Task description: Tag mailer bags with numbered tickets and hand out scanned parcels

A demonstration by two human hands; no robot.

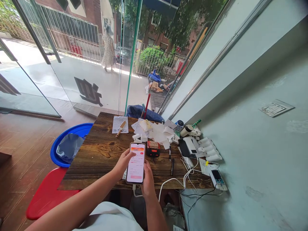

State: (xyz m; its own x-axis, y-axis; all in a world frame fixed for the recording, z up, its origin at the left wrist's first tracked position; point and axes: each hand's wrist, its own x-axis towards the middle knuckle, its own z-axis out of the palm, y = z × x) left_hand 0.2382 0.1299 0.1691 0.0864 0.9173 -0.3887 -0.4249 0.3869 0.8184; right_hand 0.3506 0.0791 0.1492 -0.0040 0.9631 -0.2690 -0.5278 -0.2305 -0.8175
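Observation:
A smartphone (136, 167) with a lit white and pink screen stands upright in my hands over the table's front edge. My left hand (122, 163) grips its left side, with the thumb over the upper screen. Wrapped around the lower right side is my right hand (148, 178); its fingers behind the phone are hidden. A white charging cable (134, 188) runs from the phone's bottom end. Just beyond the phone sits a red and black battery-like block (153, 150).
The dark wooden table (96, 150) holds loose papers (158, 132), a wooden-handled knife (121, 127), pens (172, 166), white paper rolls (207, 149) and a card terminal (218, 178). White cables (184, 179) hang at right. A blue tub (54, 154) and red stool (48, 192) stand left.

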